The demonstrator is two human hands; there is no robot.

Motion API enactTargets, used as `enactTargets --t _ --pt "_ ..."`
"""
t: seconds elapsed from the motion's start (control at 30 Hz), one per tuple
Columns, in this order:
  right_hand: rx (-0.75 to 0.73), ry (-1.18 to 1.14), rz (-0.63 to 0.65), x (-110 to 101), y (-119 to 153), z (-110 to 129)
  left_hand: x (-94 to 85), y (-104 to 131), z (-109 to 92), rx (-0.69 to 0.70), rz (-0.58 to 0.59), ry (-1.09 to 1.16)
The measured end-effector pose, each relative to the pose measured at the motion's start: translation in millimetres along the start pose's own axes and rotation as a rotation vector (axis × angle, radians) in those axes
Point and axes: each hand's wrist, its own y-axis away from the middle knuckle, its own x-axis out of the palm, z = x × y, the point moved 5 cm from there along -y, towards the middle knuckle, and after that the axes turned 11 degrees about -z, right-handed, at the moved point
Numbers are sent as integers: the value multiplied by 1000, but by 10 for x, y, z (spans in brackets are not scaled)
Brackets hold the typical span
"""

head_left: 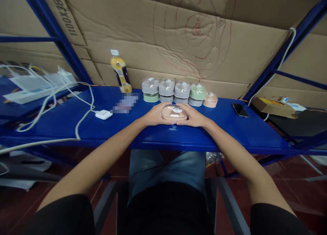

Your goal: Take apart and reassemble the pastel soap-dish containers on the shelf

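Note:
Between my two hands is a pinkish-beige oval case point(173, 116) with a clear lid and a round white sticker on top. My left hand point(156, 115) curves round its left end, and my right hand point(193, 115) wraps the right end. The case is low over the front half of the blue table point(150, 137); whether it touches the surface I cannot tell. Just behind stand similar cases in stacks of two: grey ones point(166, 88), a green one point(197, 91) on a grey one, and a single peach case point(210, 100) at the right end.
A yellow drink bottle point(121, 72) stands at the back left, near a blurred patch point(125, 103) and a white earbud case point(103, 114). White cables point(78, 126) run from a power strip point(38, 91). To the right lie a phone point(240, 109) and an open cardboard box point(273, 107).

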Motion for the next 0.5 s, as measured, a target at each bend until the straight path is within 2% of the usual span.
enactTargets --t 0.27,0.4,0.5 --pt "121 33 12 -67 6 34 5 13 15 -41 105 158" --pt "119 55 -24 -98 -10 58 9 6 73 -85 72 182" --pt "116 39 -46 -251 0 60 2 2 97 -116 48 252"
